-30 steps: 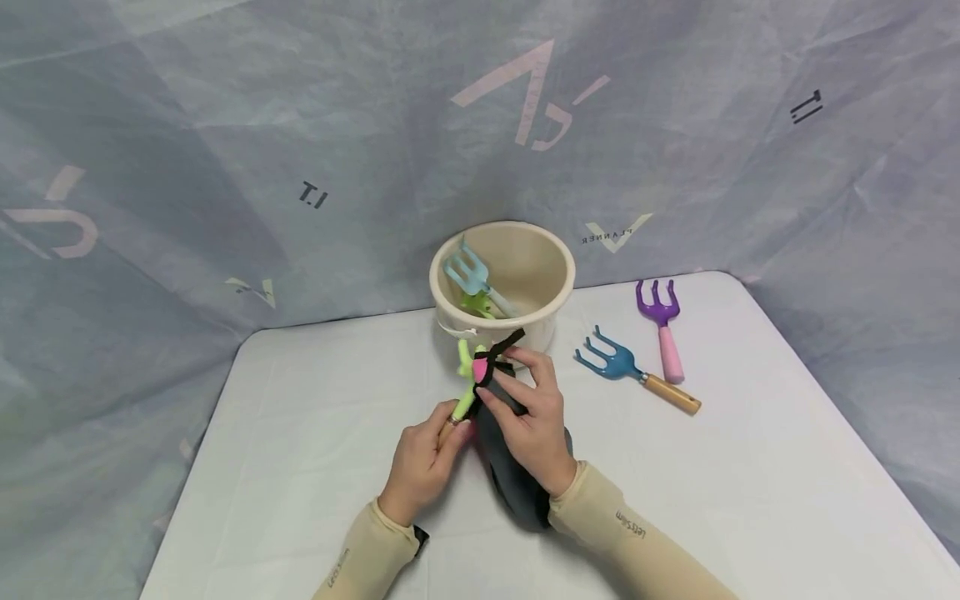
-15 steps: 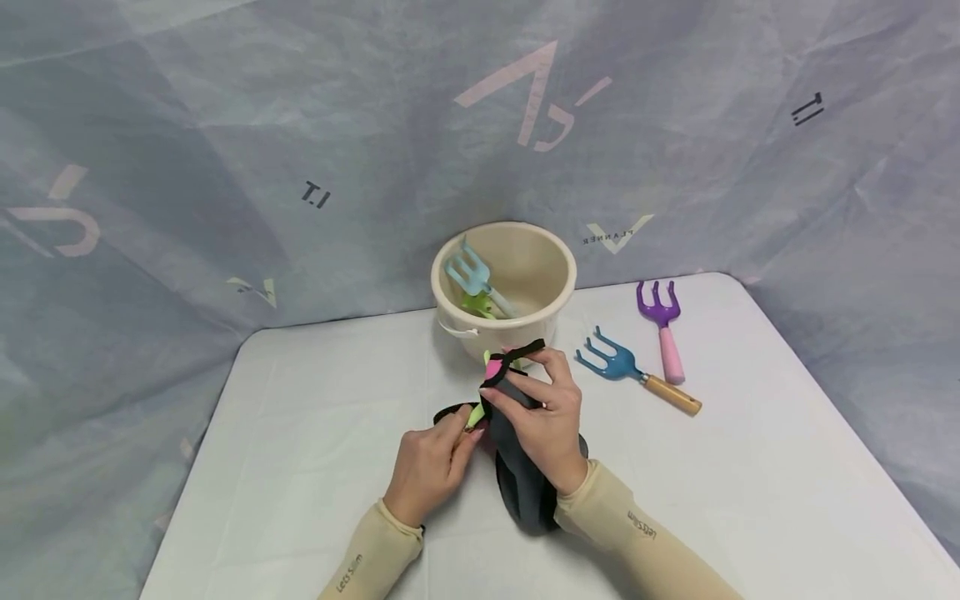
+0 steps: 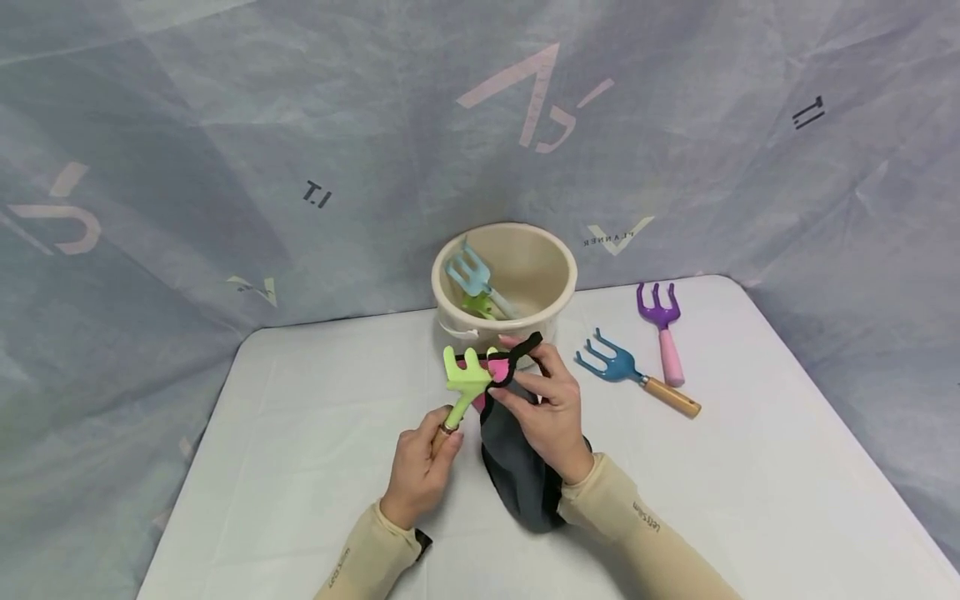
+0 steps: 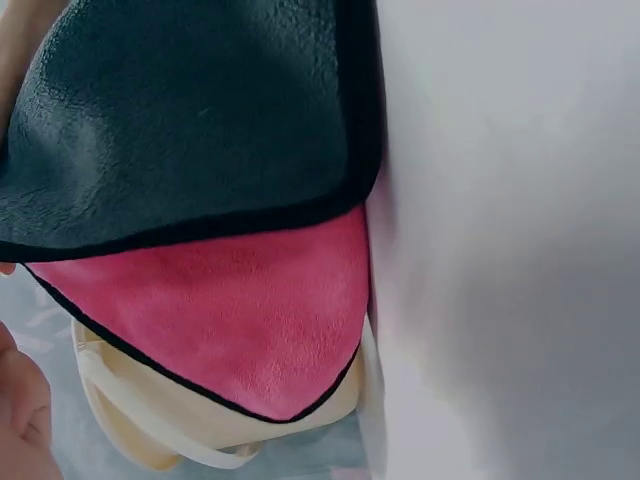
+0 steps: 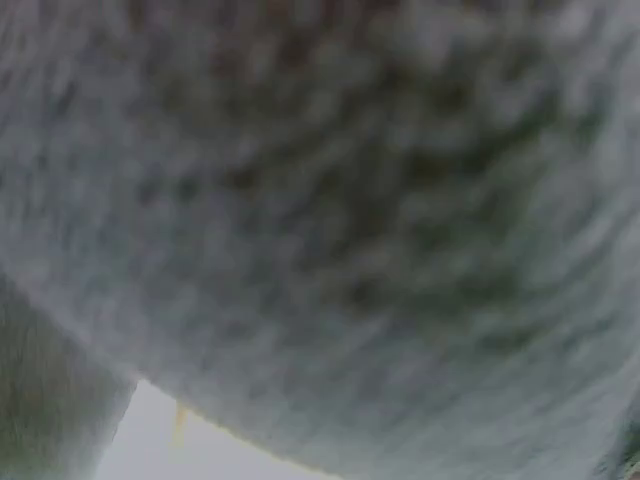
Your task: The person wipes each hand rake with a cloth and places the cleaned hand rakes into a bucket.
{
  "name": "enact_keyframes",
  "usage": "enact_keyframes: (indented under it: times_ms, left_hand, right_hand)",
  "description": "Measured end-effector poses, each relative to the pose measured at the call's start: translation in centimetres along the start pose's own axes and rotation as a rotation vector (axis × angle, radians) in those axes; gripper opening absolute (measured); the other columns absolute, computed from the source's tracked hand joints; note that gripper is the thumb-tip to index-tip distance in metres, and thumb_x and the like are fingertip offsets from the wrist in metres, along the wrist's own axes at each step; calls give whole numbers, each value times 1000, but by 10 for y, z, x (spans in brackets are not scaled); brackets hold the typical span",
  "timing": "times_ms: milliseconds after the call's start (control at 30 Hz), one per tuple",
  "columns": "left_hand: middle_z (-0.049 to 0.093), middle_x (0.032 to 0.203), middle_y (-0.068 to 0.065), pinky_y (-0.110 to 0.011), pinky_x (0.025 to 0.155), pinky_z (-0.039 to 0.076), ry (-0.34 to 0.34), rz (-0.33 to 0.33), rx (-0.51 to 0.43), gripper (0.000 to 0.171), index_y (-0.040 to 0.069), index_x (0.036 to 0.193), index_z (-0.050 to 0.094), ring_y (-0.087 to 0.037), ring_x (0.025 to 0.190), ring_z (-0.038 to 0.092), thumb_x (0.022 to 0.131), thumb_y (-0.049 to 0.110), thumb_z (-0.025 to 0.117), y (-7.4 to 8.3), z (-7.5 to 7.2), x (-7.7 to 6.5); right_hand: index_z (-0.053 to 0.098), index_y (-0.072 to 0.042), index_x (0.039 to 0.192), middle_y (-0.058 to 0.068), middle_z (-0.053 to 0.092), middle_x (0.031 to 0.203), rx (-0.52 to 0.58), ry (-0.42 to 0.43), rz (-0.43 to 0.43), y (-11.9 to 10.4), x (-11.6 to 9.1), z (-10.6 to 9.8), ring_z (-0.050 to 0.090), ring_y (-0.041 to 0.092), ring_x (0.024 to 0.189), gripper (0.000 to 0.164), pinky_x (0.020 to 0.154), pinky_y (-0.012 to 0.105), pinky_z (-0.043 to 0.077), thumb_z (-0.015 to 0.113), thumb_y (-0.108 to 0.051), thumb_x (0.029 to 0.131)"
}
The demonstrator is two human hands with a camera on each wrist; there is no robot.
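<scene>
In the head view my left hand (image 3: 422, 471) grips the wooden handle of a light green hand fork (image 3: 469, 382), its tines pointing away from me. My right hand (image 3: 551, 410) pinches a cloth (image 3: 517, 467), grey on one face and pink on the other with black edging. A fold of it lies against the right side of the fork's head, and the rest hangs below my right hand. Up close in the left wrist view, the cloth (image 4: 190, 130) shows both faces and hides the fork. Blurred grey cloth (image 5: 320, 240) fills most of the right wrist view.
Behind the hands stands a cream bucket (image 3: 558, 287), holding a pale blue fork (image 3: 470, 271) and something green (image 3: 477, 305). On the white table (image 3: 300, 433) to the right lie a blue fork (image 3: 618, 365) with a wooden handle and a purple fork (image 3: 660, 315) with a pink handle.
Half a second ago the cloth covered most of the green fork's head; now the tines show in front of it. My left hand has turned the fork and shifted slightly left.
</scene>
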State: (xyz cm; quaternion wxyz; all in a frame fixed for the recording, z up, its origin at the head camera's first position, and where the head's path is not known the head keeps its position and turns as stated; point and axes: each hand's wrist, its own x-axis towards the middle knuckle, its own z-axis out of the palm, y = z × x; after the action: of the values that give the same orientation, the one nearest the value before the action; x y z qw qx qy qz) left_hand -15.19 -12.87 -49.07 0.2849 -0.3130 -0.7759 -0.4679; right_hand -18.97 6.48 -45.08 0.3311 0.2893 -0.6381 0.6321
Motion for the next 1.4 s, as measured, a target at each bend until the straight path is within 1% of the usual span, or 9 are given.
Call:
enact_keyframes:
  times_ms: [233, 367, 500, 633, 900, 1033, 1200, 1267, 1400]
  left_hand:
    - [35, 49, 2, -15, 36, 24, 31, 20, -90, 26, -4, 102, 58, 1, 45, 26, 102, 21, 50, 4, -1, 3]
    - [35, 51, 3, -15, 38, 26, 43, -54, -111, 11, -2, 104, 58, 2, 46, 28, 97, 5, 53, 4, 0, 3]
    - [42, 57, -3, -16, 35, 31, 40, -176, -233, 19, -3, 111, 54, -1, 43, 33, 99, -6, 40, 3, 1, 3]
    - [46, 65, -11, -17, 32, 34, 13, -272, -314, 29, 0, 118, 50, -5, 39, 35, 104, -3, 26, 4, 1, 2]
    - [48, 67, -4, -16, 45, 36, 17, -202, -102, 27, 2, 119, 52, -2, 51, 39, 94, -7, 50, 6, 7, 1]
    - [51, 69, -4, -21, 50, 36, 73, -255, 2, 34, 4, 122, 56, -5, 59, 41, 89, -1, 64, 6, 9, 1]
    - [66, 80, -8, -25, 49, 41, 114, -348, 92, 32, 11, 117, 61, -11, 59, 48, 87, 12, 72, 7, 11, 1]
    - [68, 81, -8, -27, 47, 41, 140, -348, 147, 29, 12, 114, 64, -12, 57, 49, 86, 15, 74, 7, 11, 1]
    - [73, 86, -5, -31, 47, 42, 202, -322, 290, 27, 15, 110, 70, -12, 57, 53, 85, 23, 75, 4, 11, 2]
  right_hand:
    - [73, 9, 88, 18, 58, 115, -72, 45, 394, 9, -5, -3, 53, 20, 108, 10, 88, 15, 45, 63, 6, 90]
    - [64, 5, 71, 11, 50, 102, -68, 52, 410, 5, -4, -4, 47, 18, 93, 22, 74, 20, 39, 59, 4, 93]
    - [58, 3, 69, 5, 42, 85, 35, 61, 393, 0, -2, -4, 41, 15, 78, 29, 65, 24, 32, 56, -3, 98]
    - [55, 6, 68, 1, 40, 79, 154, 37, 411, -5, -2, 0, 40, 15, 75, 38, 66, 25, 33, 51, -12, 101]
    - [47, 4, 67, -7, 42, 69, 238, 3, 598, -13, -4, 9, 42, 10, 66, 44, 60, 20, 34, 49, -21, 104]
    - [45, 6, 67, -9, 40, 63, 233, 22, 646, -16, -6, 13, 41, 8, 62, 45, 57, 19, 35, 49, -21, 103]
    - [52, 4, 67, -5, 41, 67, 141, 69, 550, -15, -7, 12, 41, 11, 64, 40, 59, 22, 33, 51, -16, 102]
    - [59, 2, 70, -2, 45, 70, 56, 97, 411, -12, -8, 10, 43, 11, 65, 31, 58, 23, 35, 56, -10, 99]
    - [74, 0, 84, 9, 60, 78, -161, 81, 17, -5, -9, 7, 54, 15, 69, 6, 58, 27, 46, 72, -5, 86]
